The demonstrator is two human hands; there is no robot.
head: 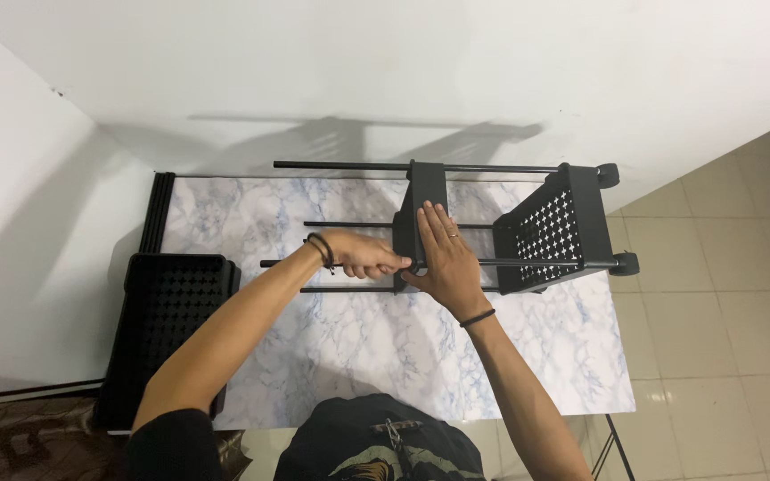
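Sideways on the marble-patterned tabletop (385,356) lies a black metal trolley frame (456,227), poles running left to right, wheels (624,264) at the right end hanging past the tabletop edge. Left hand (363,254) curled into a closed grip round one of the thin black poles (282,264), just left of the middle basket (421,223); dark band on that wrist. Right hand (446,263) laid flat and open against the side of the same middle basket, fingers spread and pointing away, ring on one finger, thin dark band at the wrist; no grip there, only a pressing palm. Two hands touching or nearly so at the pole. Second basket (550,232) with star-shaped perforations fixed farther right on the poles, near the wheels. Loose third basket (171,330) of the same perforated black kind at the left edge of the tabletop, well apart from both hands. White wall behind, pale tiled floor (724,303) to the right.
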